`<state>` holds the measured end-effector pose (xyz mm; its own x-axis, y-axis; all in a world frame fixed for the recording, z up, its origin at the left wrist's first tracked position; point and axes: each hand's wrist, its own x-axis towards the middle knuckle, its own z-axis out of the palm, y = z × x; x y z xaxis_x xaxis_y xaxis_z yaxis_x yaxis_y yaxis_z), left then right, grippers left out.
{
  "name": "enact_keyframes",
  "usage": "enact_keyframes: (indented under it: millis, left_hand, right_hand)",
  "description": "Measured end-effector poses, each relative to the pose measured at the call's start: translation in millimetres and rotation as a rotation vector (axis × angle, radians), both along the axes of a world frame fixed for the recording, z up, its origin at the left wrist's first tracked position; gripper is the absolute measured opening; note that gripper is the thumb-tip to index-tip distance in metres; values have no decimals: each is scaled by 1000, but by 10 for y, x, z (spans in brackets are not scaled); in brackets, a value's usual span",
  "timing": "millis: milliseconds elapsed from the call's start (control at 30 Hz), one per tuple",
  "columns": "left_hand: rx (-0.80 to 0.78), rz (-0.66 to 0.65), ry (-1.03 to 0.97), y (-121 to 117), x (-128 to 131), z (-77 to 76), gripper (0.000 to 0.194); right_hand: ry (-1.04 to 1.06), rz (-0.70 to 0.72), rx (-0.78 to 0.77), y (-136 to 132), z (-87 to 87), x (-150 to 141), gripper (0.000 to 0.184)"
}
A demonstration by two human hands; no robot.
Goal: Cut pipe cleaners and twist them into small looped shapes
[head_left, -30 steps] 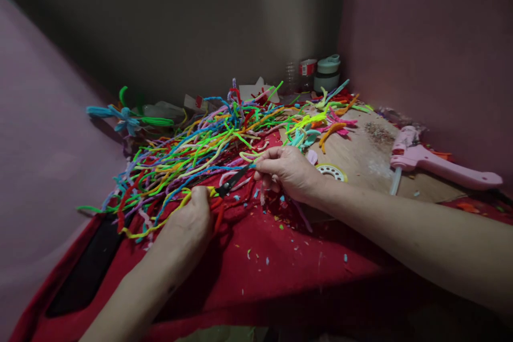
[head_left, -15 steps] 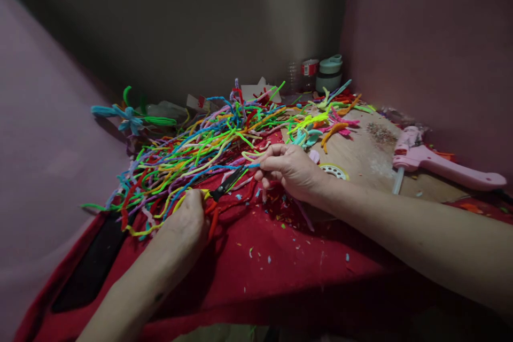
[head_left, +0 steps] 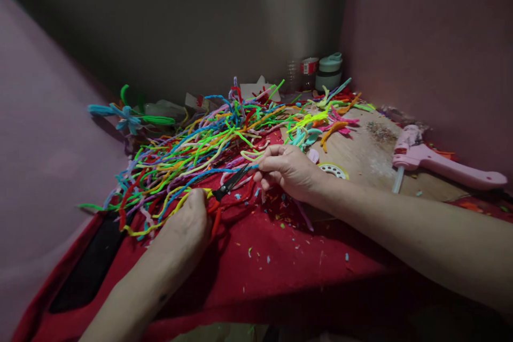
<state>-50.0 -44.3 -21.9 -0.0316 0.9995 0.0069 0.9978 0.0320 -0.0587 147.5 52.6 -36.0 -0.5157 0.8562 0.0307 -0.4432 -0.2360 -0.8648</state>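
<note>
My left hand point(head_left: 191, 223) is closed round the handles of a pair of scissors point(head_left: 224, 189), its dark blades pointing up and right toward my other hand. A blue pipe cleaner point(head_left: 200, 175) runs from the pile to the fingertips of my right hand point(head_left: 286, 170), which pinch its end. The blade tips lie against or very near the blue stem, just left of those fingers. Behind both hands spreads a heap of many-coloured pipe cleaners point(head_left: 192, 144). My left fingers are mostly hidden behind the back of the hand.
A pink hot glue gun point(head_left: 444, 163) lies on a board point(head_left: 356, 171) at right, beside a tape roll point(head_left: 333, 171). At left are a black phone-like slab point(head_left: 88, 267) and a blue pipe-cleaner flower point(head_left: 129, 120). Clippings dot the red cloth point(head_left: 280, 278); a lidded cup point(head_left: 329, 72) stands behind.
The scissors' blades have shifted slightly closer to my right fingertips and look more closed. Both hands stay nearly in place, the right still pinching the blue pipe cleaner.
</note>
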Motion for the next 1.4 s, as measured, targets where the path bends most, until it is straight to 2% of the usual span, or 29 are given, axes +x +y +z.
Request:
enact_keyframes:
  millis: [233, 467, 667, 900, 1000, 1200, 1333, 1400]
  left_hand:
    - [47, -30, -11, -17, -4, 0, 9]
    - [6, 47, -24, -4, 80, 61, 6]
    - [35, 49, -27, 3, 41, 12, 6]
    - [-42, 92, -2, -7, 31, -13, 4]
    - [-53, 43, -35, -24, -5, -44, 5]
    - [-4, -185, -150, 31, -176, -39, 19]
    - [-23, -284, -316, 141, -119, 102, 13]
    - [13, -217, -529, 203, -23, 179, 17]
  right_hand:
    - [32, 46, -7, -8, 16, 15, 12]
    - [18, 69, -10, -19, 27, 18, 14]
    - [17, 64, -13, -11, 13, 13, 15]
    - [-23, 45, -23, -24, 20, 10, 13]
    - [-11, 0, -26, -4, 26, 10, 13]
    - [23, -179, -66, 79, 74, 34, 15]
    - [64, -133, -25, 60, 86, 40, 11]
    - [85, -81, -19, 32, 91, 44, 10]
